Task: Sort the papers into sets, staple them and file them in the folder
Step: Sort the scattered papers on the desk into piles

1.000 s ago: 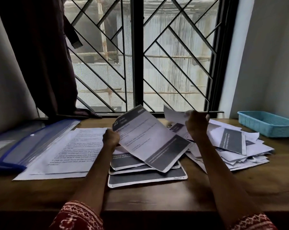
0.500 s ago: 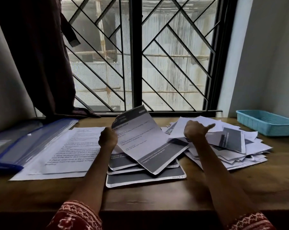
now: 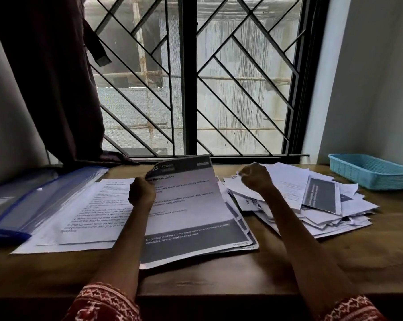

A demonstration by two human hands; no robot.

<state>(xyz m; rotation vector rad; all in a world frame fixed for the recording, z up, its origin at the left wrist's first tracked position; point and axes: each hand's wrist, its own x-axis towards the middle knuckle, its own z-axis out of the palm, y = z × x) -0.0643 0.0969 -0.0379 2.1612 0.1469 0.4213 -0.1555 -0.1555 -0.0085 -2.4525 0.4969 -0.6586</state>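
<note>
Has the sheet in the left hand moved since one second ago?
Yes. The sheet in the left hand has come down flatter onto the dark-banded stack, its lower edge now nearer the desk's front edge.

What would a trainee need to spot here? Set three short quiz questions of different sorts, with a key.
1. True or false: the left hand holds the sheet headed "Kitchen Cloths" by its left edge.
2. Multiple choice: where is the blue basket? A) on the folder; B) at the far right of the desk, beside the wall; C) under the loose pile of papers.
3. Fill in: the right hand is over the loose pile of papers, and the blue folder lies at the far ____ of the desk.

Key: 1 true; 2 B; 3 left.
</note>
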